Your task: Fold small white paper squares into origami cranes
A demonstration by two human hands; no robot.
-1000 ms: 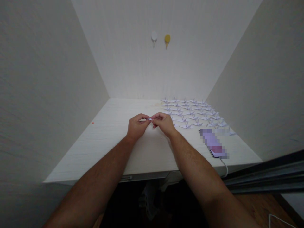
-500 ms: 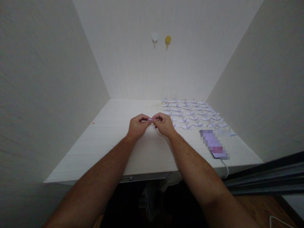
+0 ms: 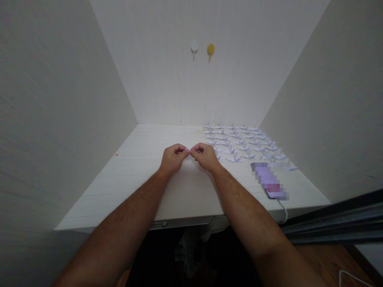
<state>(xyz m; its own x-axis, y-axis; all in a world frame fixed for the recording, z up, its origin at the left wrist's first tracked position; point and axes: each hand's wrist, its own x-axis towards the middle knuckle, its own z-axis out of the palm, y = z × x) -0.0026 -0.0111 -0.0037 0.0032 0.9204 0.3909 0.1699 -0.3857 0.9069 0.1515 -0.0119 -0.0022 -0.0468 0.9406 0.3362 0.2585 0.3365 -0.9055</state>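
Observation:
Above the middle of the white desk, my left hand [image 3: 175, 158] and my right hand [image 3: 204, 156] meet fingertip to fingertip. Thumb and forefinger of each are pinched together. Between them is a small piece of pale paper, almost wholly hidden by the fingers; its folded shape cannot be made out. Just right of my right hand, rows of pale origami cranes [image 3: 234, 158] stand on the desk.
The white desk [image 3: 119, 187] is boxed in by walls on three sides. A phone [image 3: 267, 179] with a white cable [image 3: 285, 211] lies at the right front. One white hook [image 3: 194, 46] and one yellow hook [image 3: 211, 49] are on the back wall.
The fingertips have drawn closer together, and the bit of paper that showed between them is now mostly covered. The cranes and phone stay in place.

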